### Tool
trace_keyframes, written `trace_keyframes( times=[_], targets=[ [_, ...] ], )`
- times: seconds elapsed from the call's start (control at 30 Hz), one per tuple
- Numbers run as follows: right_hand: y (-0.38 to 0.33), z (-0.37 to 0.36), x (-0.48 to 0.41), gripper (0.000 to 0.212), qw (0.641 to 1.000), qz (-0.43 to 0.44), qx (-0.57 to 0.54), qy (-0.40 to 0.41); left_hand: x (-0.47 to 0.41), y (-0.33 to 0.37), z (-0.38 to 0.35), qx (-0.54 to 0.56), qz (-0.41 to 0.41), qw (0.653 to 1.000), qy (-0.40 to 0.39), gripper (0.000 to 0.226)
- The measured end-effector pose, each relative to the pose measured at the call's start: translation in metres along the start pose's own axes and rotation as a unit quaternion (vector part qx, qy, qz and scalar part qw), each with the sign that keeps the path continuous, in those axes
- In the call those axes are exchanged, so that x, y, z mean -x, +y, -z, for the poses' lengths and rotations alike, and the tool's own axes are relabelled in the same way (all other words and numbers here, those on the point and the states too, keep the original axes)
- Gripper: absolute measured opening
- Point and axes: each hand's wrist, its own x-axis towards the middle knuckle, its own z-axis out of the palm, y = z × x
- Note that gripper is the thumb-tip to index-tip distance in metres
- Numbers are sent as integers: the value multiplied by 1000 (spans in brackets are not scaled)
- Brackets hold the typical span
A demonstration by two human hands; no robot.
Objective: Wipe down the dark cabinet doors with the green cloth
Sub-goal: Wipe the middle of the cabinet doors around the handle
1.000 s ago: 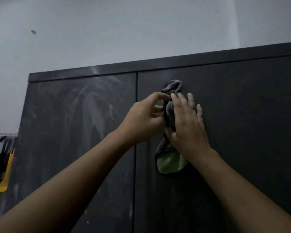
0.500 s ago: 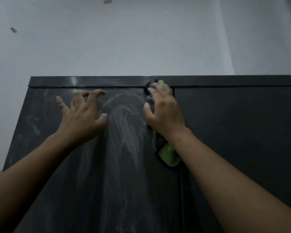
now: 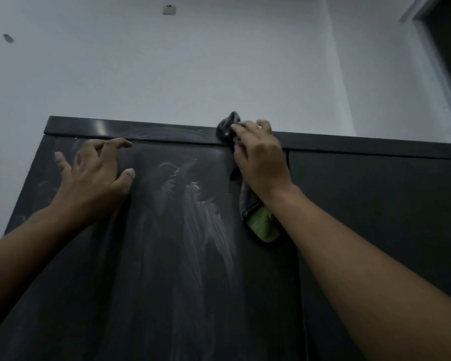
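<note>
Overhead, the right hand (image 3: 261, 157) gripped the green cloth (image 3: 262, 227) against the cabinet's top rail (image 3: 141, 132), just left of the seam between the doors. A grey bunch showed above the fingers, and the green end hung below the wrist. The left hand (image 3: 94, 175) was spread, empty, fingers bent, tips on the left door (image 3: 180, 256) — whitish streaks across its face.

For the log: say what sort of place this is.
Likely a plain indoor room, maybe storage: a tall dark cabinet against a bare white wall, a doorway frame upper right.
</note>
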Motion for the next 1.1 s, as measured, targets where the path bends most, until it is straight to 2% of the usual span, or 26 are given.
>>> trace_keyframes(
  times=[0.13, 0.27, 0.37, 0.5, 0.53, 0.6, 0.73, 0.8, 0.87, 0.9, 0.97, 1.0, 1.07, 1.1],
  targets=[
    [-28, -18, -17, 39, 999, -54, -8, -6, 8, -23, 3, 2, 0, 1000, 4, 59],
    [-79, -51, -31, 36, 999, -10, -23, -37, 8, -34, 4, 21, 8, 1000, 15, 57],
    [-119, -73, -42, 42, 995, 1, -25, -95, 6, -35, 11, 63, 15, 997, 51, 53],
    [-165, -80, -56, 75, 968, -25, -107, -226, 4, -35, 22, 112, -12, 988, 109, 52],
    [-174, -81, -58, 77, 958, -24, -123, -259, 3, -34, 25, 118, -28, 985, 124, 53],
    [-189, -84, -62, 67, 943, -23, -137, -302, -4, -33, 27, 128, -66, 982, 124, 56],
    [-190, -78, -76, 56, 942, 0, -83, -324, -16, -26, 22, 183, -71, 980, 35, 74],
    [-180, -66, -86, 50, 935, 15, -83, -344, -22, -17, 16, 155, -50, 986, 22, 80],
    [-167, -52, -96, 42, 919, 0, -136, -369, -28, -1, 8, 89, -28, 995, 19, 86],
    [-157, -46, -100, 38, 913, -17, -181, -365, -30, 9, 5, 62, -20, 998, 17, 87],
    [-133, -39, -102, 37, 912, -63, -270, -304, -35, 27, -3, 14, -15, 1000, 2, 83],
    [-119, -38, -99, 39, 924, -75, -263, -267, -36, 36, -8, -12, -15, 1000, -4, 77],
    [-95, -44, -84, 45, 967, -61, -115, -219, -39, 46, -18, -56, -13, 998, 7, 68],
    [-87, -48, -75, 44, 976, -40, -26, -210, -42, 46, -22, -66, -13, 997, 25, 65]
  ],
)
